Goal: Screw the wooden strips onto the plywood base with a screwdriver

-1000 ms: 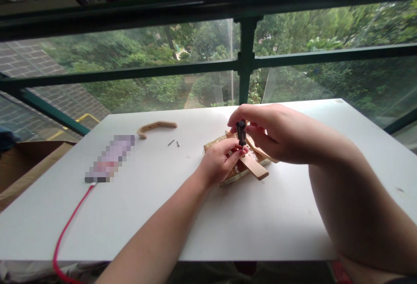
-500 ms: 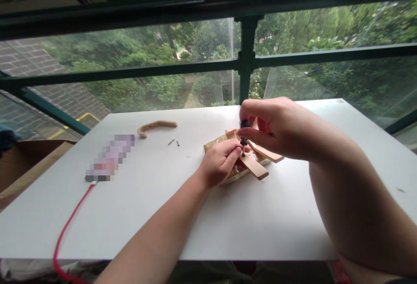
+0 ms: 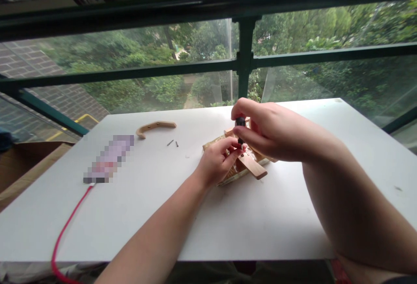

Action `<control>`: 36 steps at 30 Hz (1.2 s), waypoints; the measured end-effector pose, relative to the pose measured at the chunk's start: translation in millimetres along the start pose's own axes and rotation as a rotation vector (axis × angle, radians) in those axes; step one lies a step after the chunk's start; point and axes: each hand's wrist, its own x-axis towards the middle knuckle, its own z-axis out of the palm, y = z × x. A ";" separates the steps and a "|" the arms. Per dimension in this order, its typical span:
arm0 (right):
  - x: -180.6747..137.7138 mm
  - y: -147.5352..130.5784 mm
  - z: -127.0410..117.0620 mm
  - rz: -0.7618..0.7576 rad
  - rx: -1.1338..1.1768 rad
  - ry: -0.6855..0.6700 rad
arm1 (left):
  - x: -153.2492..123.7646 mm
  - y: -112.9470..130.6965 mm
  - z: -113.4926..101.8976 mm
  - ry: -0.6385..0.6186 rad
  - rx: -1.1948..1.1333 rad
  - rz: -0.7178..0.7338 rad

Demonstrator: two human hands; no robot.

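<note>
My right hand (image 3: 263, 130) is closed round the dark handle of a screwdriver (image 3: 240, 122), which points down. Its lower end meets the fingertips of my left hand (image 3: 217, 161). Those fingertips are pinched together around the screwdriver's tip, and what lies between them is too small to make out. Just below is a flat wooden hook (image 3: 254, 167) with a hole near the fingers. It rests across a brown block in clear wrapping (image 3: 232, 179). Another wooden piece on the block is mostly hidden behind my right hand.
On the white table (image 3: 146, 206) to the left lie a loose wooden hook (image 3: 158, 124) and two screws (image 3: 173, 143). A blurred-out phone-like object (image 3: 110, 160) has a red cable (image 3: 67, 227) running off the front edge. A cardboard box (image 3: 32, 162) stands beyond the left edge; windows rise behind.
My right hand has shifted slightly left with the screwdriver, whose tip has come away from the hole in the wooden hook. My left fingertips have moved up around the tip.
</note>
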 end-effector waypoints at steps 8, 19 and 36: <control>-2.1 4.6 -4.2 -0.071 0.064 -0.096 | 0.9 -0.5 -0.7 -0.007 0.034 0.046; 0.1 3.8 -2.8 -0.027 -0.077 0.021 | -0.4 -0.5 0.2 -0.001 0.063 0.093; -0.4 1.5 2.6 -0.100 0.049 -0.036 | -1.1 0.9 1.4 0.051 0.083 0.052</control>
